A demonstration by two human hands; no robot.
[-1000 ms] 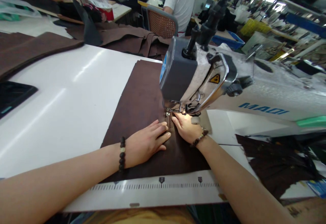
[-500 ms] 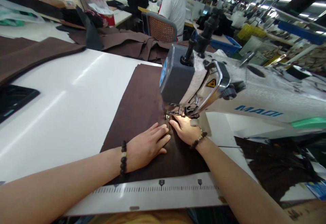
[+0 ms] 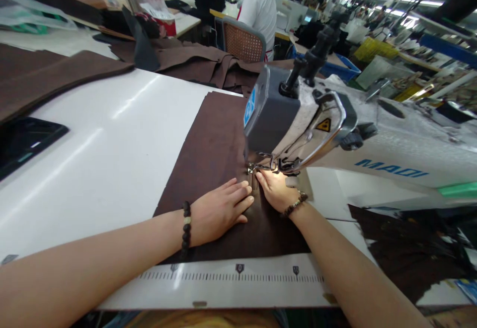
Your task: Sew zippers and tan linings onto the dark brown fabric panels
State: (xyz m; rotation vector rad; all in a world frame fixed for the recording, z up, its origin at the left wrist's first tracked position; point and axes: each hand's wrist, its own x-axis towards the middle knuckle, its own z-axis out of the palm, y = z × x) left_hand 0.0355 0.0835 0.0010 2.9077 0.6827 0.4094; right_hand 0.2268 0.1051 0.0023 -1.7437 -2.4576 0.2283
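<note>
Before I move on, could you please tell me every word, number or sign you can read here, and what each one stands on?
"MAQI": on the arm of the sewing machine
"0": on the ruler strip
"10": on the same ruler strip
Yellow warning triangle: on the machine head, symbol too small to read
Blue label: on the machine head, too blurred to read

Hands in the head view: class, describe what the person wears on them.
The left hand and right hand are bare, no gloves or sleeves showing. The left wrist has a bracelet of dark round beads with one pale bead; the right, a thinner beaded bracelet.
</note>
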